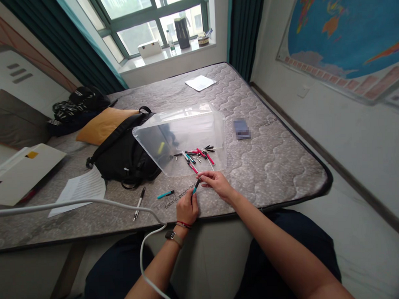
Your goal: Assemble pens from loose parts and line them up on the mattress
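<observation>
My left hand point(187, 207) is closed around a teal-and-black pen point(196, 186), which tilts up toward the right. At the pen's upper, black end, the fingertips of my right hand point(217, 183) are pinched together; any small part between them is too small to make out. Just beyond my hands, a clear plastic bin point(182, 132) lies on its side, its opening toward me. Several red, black, teal and white pen parts point(199, 154) are heaped inside it. Left of my hands, another teal-and-black pen point(165, 194) and a white-and-black pen point(140, 204) rest on the mattress.
The patterned mattress point(259, 165) ends close in front of me. A black backpack point(130, 152) leans beside the bin, near a yellow pillow point(103, 124). A white cable point(123, 204) crosses from the left over my left forearm. A printed sheet point(78, 192) and a blurred bluish item point(241, 129) lie around.
</observation>
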Action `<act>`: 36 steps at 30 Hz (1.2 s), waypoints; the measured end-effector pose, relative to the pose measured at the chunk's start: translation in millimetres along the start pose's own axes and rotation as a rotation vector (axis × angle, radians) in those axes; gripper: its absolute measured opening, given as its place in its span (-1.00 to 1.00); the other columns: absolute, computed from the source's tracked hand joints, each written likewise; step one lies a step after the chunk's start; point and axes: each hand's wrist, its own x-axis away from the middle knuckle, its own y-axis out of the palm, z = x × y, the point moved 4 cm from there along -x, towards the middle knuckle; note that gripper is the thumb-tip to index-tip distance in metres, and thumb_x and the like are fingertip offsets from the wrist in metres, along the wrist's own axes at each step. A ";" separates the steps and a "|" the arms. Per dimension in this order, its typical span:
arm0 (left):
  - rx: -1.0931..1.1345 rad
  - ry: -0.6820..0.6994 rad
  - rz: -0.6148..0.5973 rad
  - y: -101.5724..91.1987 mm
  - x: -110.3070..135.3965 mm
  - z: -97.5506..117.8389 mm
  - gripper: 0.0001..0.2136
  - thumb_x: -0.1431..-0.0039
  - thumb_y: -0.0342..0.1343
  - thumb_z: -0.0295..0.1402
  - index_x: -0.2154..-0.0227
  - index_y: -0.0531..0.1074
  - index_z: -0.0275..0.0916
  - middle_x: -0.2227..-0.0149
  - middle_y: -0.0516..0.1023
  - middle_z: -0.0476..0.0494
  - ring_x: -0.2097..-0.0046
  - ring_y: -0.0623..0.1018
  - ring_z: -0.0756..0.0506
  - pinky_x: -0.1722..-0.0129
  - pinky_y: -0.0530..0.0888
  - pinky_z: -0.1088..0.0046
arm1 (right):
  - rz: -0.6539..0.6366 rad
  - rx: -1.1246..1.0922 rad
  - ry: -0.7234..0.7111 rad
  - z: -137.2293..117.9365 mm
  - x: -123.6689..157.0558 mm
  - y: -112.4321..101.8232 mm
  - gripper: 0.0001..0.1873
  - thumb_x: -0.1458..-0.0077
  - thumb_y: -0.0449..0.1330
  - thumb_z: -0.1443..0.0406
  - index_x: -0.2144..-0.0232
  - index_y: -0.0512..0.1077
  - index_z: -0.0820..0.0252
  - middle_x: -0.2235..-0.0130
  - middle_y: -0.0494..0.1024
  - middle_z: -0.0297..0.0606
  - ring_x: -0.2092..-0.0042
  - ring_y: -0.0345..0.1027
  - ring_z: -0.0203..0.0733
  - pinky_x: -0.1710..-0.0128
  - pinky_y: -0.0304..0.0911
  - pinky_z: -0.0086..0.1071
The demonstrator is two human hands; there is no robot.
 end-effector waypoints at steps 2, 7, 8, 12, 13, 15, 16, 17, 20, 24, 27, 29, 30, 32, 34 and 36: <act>-0.002 0.002 0.002 -0.2 0.1 0.0 -0.77 -0.33 -0.12 -0.34 0.09 0.39 -0.24 0.38 0.57 -0.15 0.35 0.57 -0.12 0.36 0.39 0.44 | -0.001 0.035 -0.002 -1.6 -0.7 -1.5 -0.68 0.05 0.33 0.11 0.25 0.57 0.14 0.14 0.60 -0.22 0.11 0.45 -0.17 0.22 0.38 -0.39; 0.000 0.007 0.004 -0.4 0.5 -0.3 -0.77 -0.32 -0.10 -0.35 0.07 0.39 -0.25 0.34 0.59 -0.16 0.33 0.58 -0.12 0.34 0.40 0.43 | 0.006 0.018 0.010 -0.2 -1.4 -2.8 -0.67 0.07 0.34 0.11 0.26 0.57 0.15 0.16 0.60 -0.23 0.13 0.46 -0.18 0.24 0.39 -0.39; 0.000 0.008 0.005 -0.4 0.6 -0.4 -0.77 -0.32 -0.10 -0.36 0.07 0.39 -0.25 0.34 0.59 -0.16 0.33 0.58 -0.12 0.34 0.40 0.43 | 0.008 0.005 0.014 0.6 -1.2 -2.5 -0.67 0.07 0.35 0.11 0.25 0.57 0.15 0.16 0.60 -0.23 0.13 0.46 -0.18 0.25 0.39 -0.40; 0.004 0.014 0.002 0.8 0.6 -0.5 -0.77 -0.32 -0.10 -0.36 0.07 0.39 -0.26 0.32 0.59 -0.17 0.31 0.58 -0.12 0.32 0.41 0.42 | 0.016 -0.031 0.030 3.2 -0.2 -1.4 -0.64 0.08 0.35 0.11 0.22 0.56 0.14 0.15 0.60 -0.22 0.14 0.47 -0.18 0.27 0.40 -0.42; 0.003 0.014 0.000 1.2 0.7 -0.7 -0.77 -0.32 -0.10 -0.36 0.07 0.39 -0.26 0.32 0.59 -0.17 0.31 0.58 -0.13 0.32 0.41 0.42 | 0.016 -0.033 0.028 3.5 0.1 -1.3 -0.64 0.08 0.35 0.11 0.22 0.56 0.14 0.15 0.59 -0.22 0.14 0.47 -0.18 0.27 0.40 -0.42; 0.001 0.013 -0.001 1.9 0.7 -1.1 -0.76 -0.33 -0.10 -0.35 0.06 0.39 -0.26 0.33 0.59 -0.17 0.32 0.58 -0.13 0.31 0.41 0.41 | 0.013 -0.026 0.020 3.7 0.6 -1.4 -0.65 0.07 0.35 0.11 0.23 0.56 0.14 0.16 0.59 -0.23 0.13 0.47 -0.17 0.27 0.40 -0.43; 0.001 0.012 -0.002 2.1 0.8 -1.3 -0.76 -0.33 -0.10 -0.35 0.06 0.39 -0.26 0.32 0.59 -0.17 0.32 0.58 -0.13 0.31 0.41 0.41 | 0.009 -0.018 0.016 3.7 0.8 -1.5 -0.66 0.07 0.34 0.11 0.24 0.56 0.14 0.16 0.59 -0.23 0.13 0.47 -0.17 0.27 0.40 -0.43; 0.001 0.012 -0.004 2.2 0.8 -1.5 -0.76 -0.33 -0.10 -0.34 0.06 0.39 -0.26 0.32 0.59 -0.17 0.32 0.58 -0.13 0.31 0.41 0.41 | 0.005 -0.009 0.015 3.7 1.0 -1.7 -0.66 0.07 0.34 0.11 0.24 0.56 0.14 0.17 0.59 -0.23 0.13 0.47 -0.17 0.27 0.40 -0.42; 0.003 0.014 -0.004 1.9 0.9 -1.6 -0.75 -0.33 -0.11 -0.34 0.05 0.39 -0.26 0.31 0.59 -0.18 0.31 0.58 -0.13 0.31 0.42 0.41 | 0.004 0.021 0.022 3.8 1.0 -2.6 -0.67 0.07 0.34 0.11 0.25 0.56 0.14 0.19 0.60 -0.23 0.15 0.48 -0.17 0.28 0.40 -0.42; -0.009 0.016 0.001 0.9 0.8 -1.1 -0.75 -0.33 -0.11 -0.34 0.06 0.40 -0.25 0.33 0.59 -0.17 0.33 0.58 -0.12 0.33 0.41 0.42 | 0.009 0.052 0.020 3.2 0.1 -3.5 -0.65 0.09 0.35 0.09 0.27 0.55 0.16 0.23 0.59 -0.24 0.21 0.48 -0.20 0.30 0.40 -0.41; -0.015 0.019 0.004 0.6 0.5 -0.9 -0.76 -0.32 -0.10 -0.34 0.07 0.40 -0.25 0.34 0.59 -0.16 0.34 0.57 -0.12 0.34 0.41 0.42 | 0.027 0.070 0.017 4.4 -0.9 -4.0 -0.66 0.10 0.36 0.08 0.34 0.52 0.20 0.32 0.57 -0.26 0.27 0.48 -0.23 0.34 0.39 -0.43; -0.016 0.022 0.001 0.6 0.2 -0.7 -0.75 -0.33 -0.10 -0.34 0.06 0.40 -0.26 0.32 0.59 -0.17 0.33 0.58 -0.13 0.33 0.41 0.41 | 0.047 0.091 0.010 5.9 -1.6 -4.3 -0.65 0.12 0.37 0.07 0.40 0.48 0.22 0.40 0.55 -0.30 0.33 0.47 -0.26 0.37 0.38 -0.45; -0.017 0.021 -0.003 0.5 -0.1 -0.5 -0.75 -0.33 -0.11 -0.33 0.05 0.39 -0.26 0.32 0.59 -0.18 0.33 0.58 -0.13 0.32 0.42 0.41 | 0.054 0.095 0.004 6.7 -1.9 -4.3 -0.65 0.13 0.38 0.08 0.41 0.47 0.22 0.42 0.53 -0.32 0.35 0.46 -0.27 0.39 0.37 -0.45; -0.015 0.025 -0.014 0.2 -0.5 0.4 -0.74 -0.33 -0.11 -0.33 0.05 0.39 -0.25 0.31 0.59 -0.18 0.32 0.58 -0.13 0.32 0.42 0.41 | 0.048 0.084 0.000 8.0 -2.2 -3.6 -0.63 0.15 0.39 0.08 0.35 0.47 0.20 0.39 0.54 -0.33 0.35 0.47 -0.26 0.40 0.37 -0.45; -0.006 0.033 -0.024 -0.3 -0.8 1.7 -0.74 -0.33 -0.12 -0.32 0.05 0.40 -0.24 0.29 0.60 -0.18 0.30 0.58 -0.13 0.30 0.43 0.40 | 0.021 0.068 -0.001 8.8 -1.9 -2.1 -0.60 0.12 0.37 0.07 0.27 0.49 0.17 0.32 0.57 -0.29 0.31 0.48 -0.24 0.39 0.38 -0.45; 0.001 0.039 -0.027 -0.8 -0.8 2.6 -0.74 -0.34 -0.12 -0.32 0.05 0.40 -0.23 0.27 0.60 -0.18 0.29 0.58 -0.12 0.29 0.43 0.40 | -0.004 0.066 0.000 9.0 -1.1 -0.8 -0.60 0.09 0.35 0.05 0.25 0.51 0.17 0.26 0.58 -0.25 0.27 0.49 -0.22 0.36 0.39 -0.44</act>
